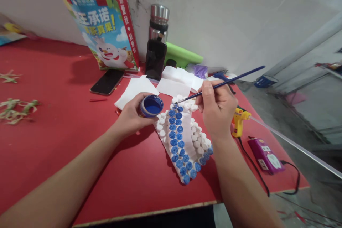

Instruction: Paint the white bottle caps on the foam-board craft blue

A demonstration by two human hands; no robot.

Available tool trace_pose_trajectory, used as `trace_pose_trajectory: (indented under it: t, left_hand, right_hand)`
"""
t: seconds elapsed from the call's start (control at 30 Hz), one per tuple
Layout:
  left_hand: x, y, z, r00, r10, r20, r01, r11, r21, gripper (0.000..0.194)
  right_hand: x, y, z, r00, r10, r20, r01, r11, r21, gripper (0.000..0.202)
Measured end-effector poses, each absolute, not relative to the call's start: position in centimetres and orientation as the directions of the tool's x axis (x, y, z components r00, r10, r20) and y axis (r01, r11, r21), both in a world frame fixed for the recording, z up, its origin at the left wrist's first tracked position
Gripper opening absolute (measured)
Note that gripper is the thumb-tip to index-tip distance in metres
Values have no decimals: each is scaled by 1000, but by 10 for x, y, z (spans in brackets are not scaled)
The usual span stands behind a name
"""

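Observation:
My left hand [133,112] is closed around a small open jar of blue paint [151,106], tilted so the blue inside shows. Between the fingers of my right hand [218,108] is a thin paintbrush [227,82] with a dark blue handle. Its bristles touch, or hover just over, a white roll at the far end of the craft piece [177,139]. That piece is a white board set with small round rolls. Two rows down its left middle and the rolls along the near edge are blue; the others are white. A bare white strip runs between.
Behind stand a printed paper bag [107,21] and a dark bottle [156,50]. A phone [107,82] and white paper sheets [139,89] lie nearby. At right are a yellow glue gun [238,121] and a purple corded box [265,156]. Straw knots [17,109] lie left.

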State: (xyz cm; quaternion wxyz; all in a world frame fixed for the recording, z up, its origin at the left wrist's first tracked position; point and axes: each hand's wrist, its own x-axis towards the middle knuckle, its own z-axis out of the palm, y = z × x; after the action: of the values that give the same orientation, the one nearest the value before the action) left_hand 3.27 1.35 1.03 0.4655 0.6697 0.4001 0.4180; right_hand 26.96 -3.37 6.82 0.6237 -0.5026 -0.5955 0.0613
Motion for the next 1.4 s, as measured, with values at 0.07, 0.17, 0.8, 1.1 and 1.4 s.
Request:
trace_pose_trajectory:
  t: [0.07,0.17,0.8,1.1,1.4]
  left_hand:
    - [33,14,10,326,925,197,167,-262,951,61]
    - [32,15,10,323,925,200,182,-268,946,61]
    - [32,14,10,316,926,204,167,-266,949,61]
    - [33,14,10,323,927,192,149,-251,957,62]
    - [34,14,12,329,919,219,145,-278,949,60]
  right_hand:
    - [269,-34,68,267,695,668,522,478,-706,35]
    - [269,-34,68,264,700,664,524,474,-708,37]
    - [269,-34,69,276,676,683,556,468,-687,36]
    - [268,-33,69,274,726,631,458,479,-749,35]
    - [268,-35,69,247,708,661,504,489,-712,35]
